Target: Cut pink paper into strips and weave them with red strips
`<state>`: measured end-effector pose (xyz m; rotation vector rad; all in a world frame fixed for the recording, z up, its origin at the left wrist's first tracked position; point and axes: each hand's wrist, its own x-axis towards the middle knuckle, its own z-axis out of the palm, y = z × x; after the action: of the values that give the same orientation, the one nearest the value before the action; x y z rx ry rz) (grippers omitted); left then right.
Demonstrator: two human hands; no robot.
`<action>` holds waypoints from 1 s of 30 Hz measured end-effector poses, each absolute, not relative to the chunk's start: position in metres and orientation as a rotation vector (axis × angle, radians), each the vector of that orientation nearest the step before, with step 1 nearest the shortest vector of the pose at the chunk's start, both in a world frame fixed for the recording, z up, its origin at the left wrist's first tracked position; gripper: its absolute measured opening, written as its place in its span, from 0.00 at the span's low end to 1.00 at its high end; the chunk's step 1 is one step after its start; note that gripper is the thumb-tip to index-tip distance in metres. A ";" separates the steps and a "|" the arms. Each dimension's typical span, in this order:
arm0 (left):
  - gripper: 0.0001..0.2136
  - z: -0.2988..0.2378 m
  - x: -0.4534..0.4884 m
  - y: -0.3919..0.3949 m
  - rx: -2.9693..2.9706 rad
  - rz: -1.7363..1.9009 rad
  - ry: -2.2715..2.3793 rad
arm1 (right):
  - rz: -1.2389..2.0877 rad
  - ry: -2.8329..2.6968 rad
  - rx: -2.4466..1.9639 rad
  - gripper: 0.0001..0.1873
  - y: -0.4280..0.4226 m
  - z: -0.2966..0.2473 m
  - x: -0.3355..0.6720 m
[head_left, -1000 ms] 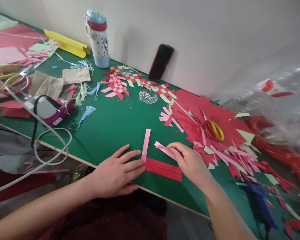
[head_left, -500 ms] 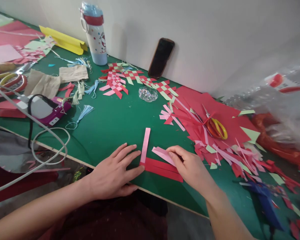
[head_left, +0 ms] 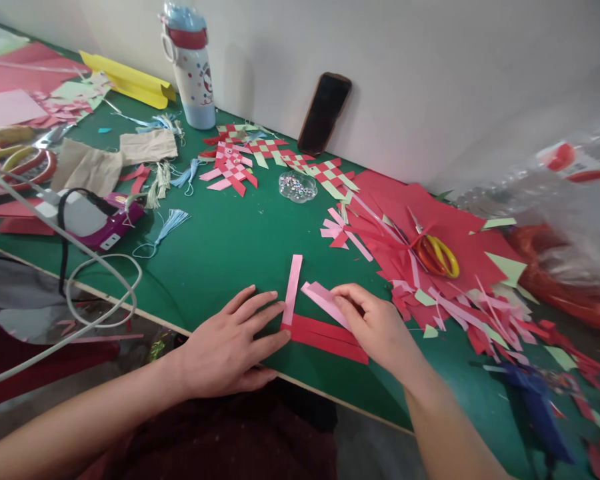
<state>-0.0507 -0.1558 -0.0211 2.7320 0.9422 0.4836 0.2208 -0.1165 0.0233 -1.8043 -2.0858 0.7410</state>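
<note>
Near the front edge of the green table, red paper strips (head_left: 330, 341) lie side by side, pointing right. An upright pink paper strip (head_left: 293, 287) crosses their left end and stretches away from me. My left hand (head_left: 230, 343) is open, its fingers spread and a fingertip resting at that corner. My right hand (head_left: 375, 327) pinches pink paper strips (head_left: 325, 301) between thumb and fingers, over the red strips and right of the upright one. The palm side of my right hand hides the far end of the pink strips.
Behind stand a water bottle (head_left: 193, 73) and a leaning phone (head_left: 325, 113). Woven paper pieces (head_left: 230, 167) and a dish of beads (head_left: 297, 187) lie midway. Scissors (head_left: 436, 255) rest on red sheets (head_left: 380, 193) at right, by a blue glue gun (head_left: 540, 410). A white cable (head_left: 75, 233) loops at left.
My right hand has raised the free end of the pink strips slightly, away from me. My left hand and the upright strip keep their place; the view has shifted a little.
</note>
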 end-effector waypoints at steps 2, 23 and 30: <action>0.23 -0.021 -0.051 -0.156 2.734 0.489 0.935 | 0.720 -2.019 -1.844 0.12 -0.113 0.023 0.224; 0.23 -0.018 -0.050 -0.156 2.717 0.515 0.959 | 0.055 -2.680 -1.194 0.25 -0.088 0.019 0.190; 0.22 -0.017 -0.050 -0.156 2.715 0.521 0.958 | 0.123 -2.840 -1.036 0.15 -0.067 0.015 0.183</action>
<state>-0.0499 -0.1557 -0.0175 2.7147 0.9584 0.5208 0.1834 -0.0666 0.0149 -1.0365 -2.8399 0.1225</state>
